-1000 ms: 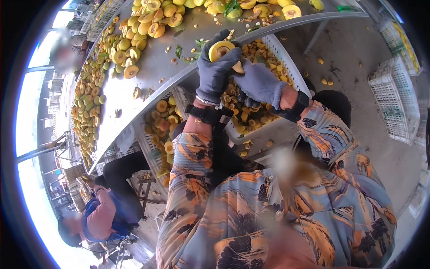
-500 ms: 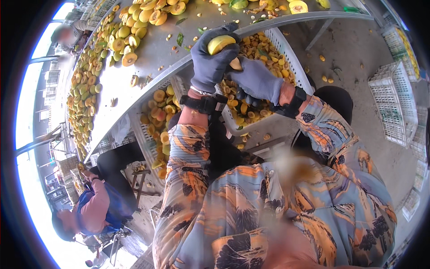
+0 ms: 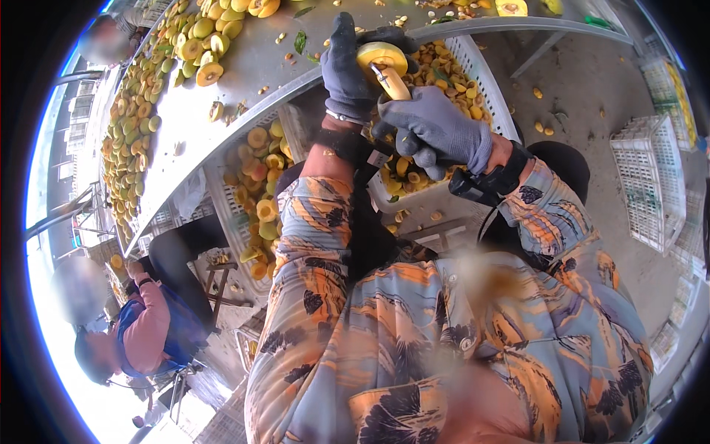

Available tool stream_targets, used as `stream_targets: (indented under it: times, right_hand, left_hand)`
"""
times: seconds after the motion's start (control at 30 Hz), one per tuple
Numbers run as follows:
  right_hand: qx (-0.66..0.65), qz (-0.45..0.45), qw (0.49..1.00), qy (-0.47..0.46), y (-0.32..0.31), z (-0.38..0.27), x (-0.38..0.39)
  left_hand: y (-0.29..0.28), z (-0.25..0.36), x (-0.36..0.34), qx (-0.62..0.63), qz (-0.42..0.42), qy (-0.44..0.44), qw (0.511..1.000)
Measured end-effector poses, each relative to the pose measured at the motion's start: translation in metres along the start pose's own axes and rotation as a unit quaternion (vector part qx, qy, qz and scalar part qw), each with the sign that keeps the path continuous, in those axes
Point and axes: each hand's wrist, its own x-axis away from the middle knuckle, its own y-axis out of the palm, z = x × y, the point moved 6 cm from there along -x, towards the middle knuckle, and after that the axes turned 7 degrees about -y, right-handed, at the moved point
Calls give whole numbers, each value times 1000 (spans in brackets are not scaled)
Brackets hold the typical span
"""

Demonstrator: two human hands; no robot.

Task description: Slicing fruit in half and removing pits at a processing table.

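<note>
My left hand (image 3: 347, 83), in a grey-blue glove, grips a halved yellow fruit (image 3: 386, 53), peach-like, with its pale cut face toward me. In my gloved right hand (image 3: 444, 129) is a pitting tool (image 3: 396, 87) with a light wooden handle and a small metal end. That metal end touches or lies just in front of the fruit's cut face; I cannot tell how deep it sits. Both hands are over the table's near edge, above a white crate (image 3: 489, 89) holding many fruit pieces.
Halved fruits (image 3: 133, 140) are piled along the metal table (image 3: 188, 144). Left of my legs stands another crate (image 3: 233, 211) of fruit halves. A seated co-worker (image 3: 151, 325) is at the left, another person (image 3: 111, 37) farther off. White crates (image 3: 651, 181) stack at the right; fruit bits dot the floor.
The fruit has turned from its rounded side to its cut face. My right hand has moved slightly down, showing the tool's handle and metal end. The co-worker's arms have shifted.
</note>
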Motion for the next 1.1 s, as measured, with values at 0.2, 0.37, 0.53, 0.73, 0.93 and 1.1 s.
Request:
stream_targets:
  times: [0.2,0.37,0.53,0.73,0.93,1.1]
  right_hand:
    - [-65,-70,995,12,-5,7,-1]
    - [-65,-17,997,21,-13,9,0]
    - [-123,-115,985,30,-7,15,-1]
    - [-128,-113,985,25,-6,18,-5]
    - [-179,-202,961,52,-9,26,-6]
    - [-235,-250,935,85,-10,36,-11]
  left_hand:
    - [13,-25,2,304,-104,-91,943]
    - [23,-13,8,76,-112,-73,988]
    - [-3,-15,-2,-222,-31,197,955]
    - [-8,-44,-15,-85,-97,110,985]
    - [22,-20,5,-22,-108,-79,991]
    - [23,-10,7,-136,-92,81,983]
